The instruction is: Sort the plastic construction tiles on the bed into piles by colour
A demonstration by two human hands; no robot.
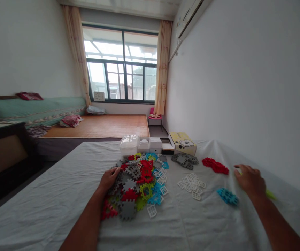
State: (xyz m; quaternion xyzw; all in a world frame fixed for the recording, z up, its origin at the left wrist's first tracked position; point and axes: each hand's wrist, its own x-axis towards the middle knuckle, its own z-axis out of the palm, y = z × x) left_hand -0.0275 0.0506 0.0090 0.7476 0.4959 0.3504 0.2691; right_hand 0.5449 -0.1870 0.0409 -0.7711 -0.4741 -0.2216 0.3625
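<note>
A mixed pile of interlocking plastic building pieces [129, 184] in grey, red, blue and lime green lies in front of me. At its left edge my left hand [110, 178] rests against the grey pieces, fingers loosely stretched. My right hand [250, 179] is over the right side of the table, its fingers apart. Lime-green pieces [270, 195] show partly from behind it; the rest of them is hidden. Near that hand are a red group [215, 165] and a blue group [227, 197]. White window-shaped pieces [192, 184] and grey pieces [184, 160] lie in separate groups.
A pale cloth covers the table [191, 226]. Along its far edge stand a clear plastic container [129, 143], small white boxes [155, 144], an open black-edged box [167, 145] and a yellow box [183, 142]. A wall [244, 87] runs along the right; a bed [113, 125] lies beyond.
</note>
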